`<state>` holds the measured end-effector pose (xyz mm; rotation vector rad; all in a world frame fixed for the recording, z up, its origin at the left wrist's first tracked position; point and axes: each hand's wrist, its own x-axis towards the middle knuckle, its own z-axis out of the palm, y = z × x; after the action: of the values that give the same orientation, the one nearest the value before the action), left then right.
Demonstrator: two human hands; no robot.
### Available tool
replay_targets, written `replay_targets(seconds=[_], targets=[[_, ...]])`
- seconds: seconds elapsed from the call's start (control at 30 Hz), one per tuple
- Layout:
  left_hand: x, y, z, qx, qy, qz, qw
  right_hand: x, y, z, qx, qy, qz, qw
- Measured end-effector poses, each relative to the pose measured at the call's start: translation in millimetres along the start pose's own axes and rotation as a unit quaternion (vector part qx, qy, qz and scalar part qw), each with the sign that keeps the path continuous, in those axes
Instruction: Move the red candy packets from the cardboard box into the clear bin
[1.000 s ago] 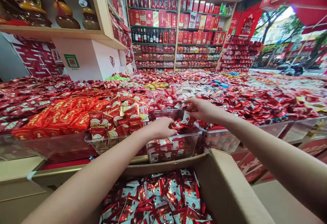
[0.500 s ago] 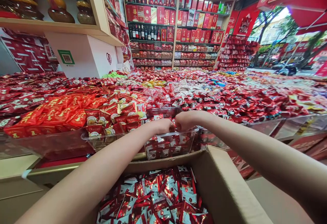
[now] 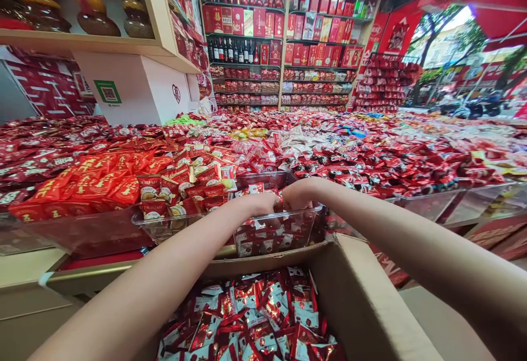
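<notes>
Over a clear plastic bin (image 3: 288,216) of small red and white candy packets (image 3: 263,234), my two hands are close together. My left hand (image 3: 267,205) is curled just inside the front rim, its fingertips turned down and inward. Beside it, my right hand (image 3: 295,195) bends down into the bin, fingers curled and mostly hidden behind the wrist. What either hand grips among the packets cannot be made out. Below my forearms stands an open cardboard box (image 3: 362,295), with many loose red and white packets (image 3: 263,317) inside.
To the left are a bin of durian candies (image 3: 177,207) and a heap of bright red packets (image 3: 99,177). More wrapped sweets (image 3: 391,168) spread across the counter to the right. Shelves (image 3: 284,53) of bottles and boxes stand behind; a wooden cabinet (image 3: 164,48) overhangs at upper left.
My right hand has sunk slightly lower into the bin. My left hand has barely moved, and the cardboard box is where it was.
</notes>
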<state>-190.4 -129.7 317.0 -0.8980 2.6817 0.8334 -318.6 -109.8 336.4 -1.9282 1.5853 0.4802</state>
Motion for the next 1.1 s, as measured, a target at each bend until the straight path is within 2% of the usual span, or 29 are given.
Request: replay_targets(seconds=[0.17, 0.37, 0.63, 0.9, 1.1], targets=[[0.5, 0.3, 0.5, -0.020, -0.025, 0.032, 0.999, 3.7, 2.0, -1.9, -0.036, -0.028, -0.008, 0.999], [2.6, -0.8, 1.1, -0.014, -0.057, 0.001, 0.998, -1.2, -0.3, -3.6, -0.051, -0.011, -0.028, 0.998], [2.3, 0.3, 0.3, -0.025, -0.117, -0.029, 0.992, 2.6, 1.2, -5.3, -0.015, -0.014, -0.016, 1.000], [3.1, 1.3, -0.1, -0.002, -0.107, -0.062, 0.992, 8.7, -1.3, -6.2, 0.025, -0.070, 0.022, 0.997], [3.0, 0.8, -0.3, 0.018, -0.115, -0.069, 0.991, 14.3, 0.4, -0.6, 0.064, -0.096, 0.013, 0.993]])
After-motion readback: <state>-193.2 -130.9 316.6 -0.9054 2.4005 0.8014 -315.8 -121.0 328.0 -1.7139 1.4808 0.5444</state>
